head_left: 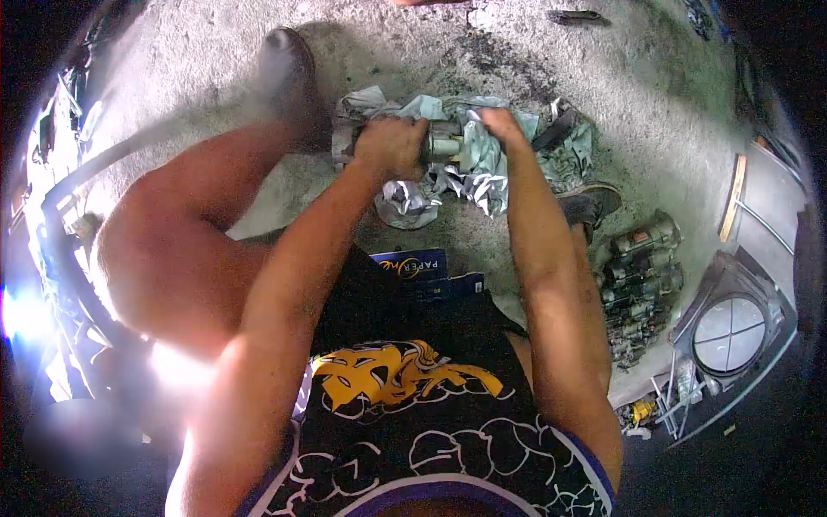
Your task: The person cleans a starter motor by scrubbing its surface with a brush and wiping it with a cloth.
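My left hand [392,146] is wrapped around the body of a metal cylindrical motor part [344,142], which looks like a starter motor. A bare shaft [445,146] sticks out of it to the right. My right hand [501,127] is closed on a white rag [484,155] at the shaft's end; the fingers are partly hidden and a little blurred. More crumpled, stained cloths [409,207] lie under and around the part on the concrete floor. A dark strip-like piece [556,129] rests on the cloth to the right.
Several similar greasy motors [644,280] stand in a row at the right. Beyond them are a round-vented fan shroud [729,334] and a wooden stick [733,198]. A blue paper box [415,264] sits close to my body. Near the top lies a small dark object [574,16].
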`<action>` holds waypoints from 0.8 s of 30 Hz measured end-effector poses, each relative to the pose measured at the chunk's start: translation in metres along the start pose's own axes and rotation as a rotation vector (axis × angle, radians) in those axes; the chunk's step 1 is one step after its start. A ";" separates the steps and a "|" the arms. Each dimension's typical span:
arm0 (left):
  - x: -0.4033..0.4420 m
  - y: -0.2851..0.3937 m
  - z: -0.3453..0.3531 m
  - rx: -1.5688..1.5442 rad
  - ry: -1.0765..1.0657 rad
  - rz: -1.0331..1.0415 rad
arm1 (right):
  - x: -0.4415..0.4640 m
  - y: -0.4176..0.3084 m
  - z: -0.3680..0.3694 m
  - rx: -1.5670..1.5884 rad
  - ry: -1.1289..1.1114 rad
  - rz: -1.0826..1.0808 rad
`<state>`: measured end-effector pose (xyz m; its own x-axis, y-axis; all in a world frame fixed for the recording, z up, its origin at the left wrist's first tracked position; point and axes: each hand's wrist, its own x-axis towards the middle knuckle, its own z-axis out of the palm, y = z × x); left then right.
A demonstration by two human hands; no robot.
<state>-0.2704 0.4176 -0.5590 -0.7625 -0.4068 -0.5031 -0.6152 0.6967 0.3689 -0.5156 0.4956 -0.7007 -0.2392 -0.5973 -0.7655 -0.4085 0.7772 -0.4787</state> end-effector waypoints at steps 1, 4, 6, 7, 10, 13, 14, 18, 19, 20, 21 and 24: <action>0.002 -0.002 0.001 -0.003 -0.002 0.003 | 0.000 0.007 0.004 0.297 0.011 0.104; 0.004 -0.005 0.001 -0.009 -0.009 0.008 | -0.042 -0.005 0.004 0.636 0.090 0.196; 0.004 -0.003 -0.001 -0.030 -0.002 -0.008 | -0.056 -0.008 0.007 0.787 0.174 0.215; 0.003 -0.002 -0.001 -0.040 -0.002 -0.017 | -0.074 -0.022 0.009 0.853 0.228 0.227; 0.001 -0.004 0.001 -0.008 0.064 0.013 | -0.043 0.025 0.049 1.384 0.228 0.204; 0.002 -0.001 -0.006 -0.037 0.011 -0.011 | -0.053 0.013 0.071 1.497 0.424 0.195; 0.001 0.000 -0.008 -0.024 0.002 -0.017 | -0.053 0.008 0.076 1.482 0.533 0.188; 0.005 -0.003 -0.003 0.011 0.019 0.006 | -0.053 0.011 0.070 0.816 0.891 0.542; 0.004 -0.004 -0.003 0.011 0.035 0.017 | -0.055 0.012 0.068 0.682 0.955 0.556; 0.004 -0.005 -0.003 0.011 0.024 0.020 | -0.055 0.011 0.067 0.545 1.014 0.565; 0.003 -0.004 -0.010 0.008 0.014 0.018 | -0.055 0.018 0.071 0.391 1.171 0.356; 0.006 -0.005 -0.018 0.012 -0.072 -0.026 | -0.067 0.046 0.064 0.399 1.191 0.185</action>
<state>-0.2756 0.4006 -0.5498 -0.7299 -0.3816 -0.5671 -0.6315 0.6939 0.3459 -0.4616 0.5840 -0.6988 -0.9899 -0.1200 -0.0752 -0.0406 0.7493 -0.6610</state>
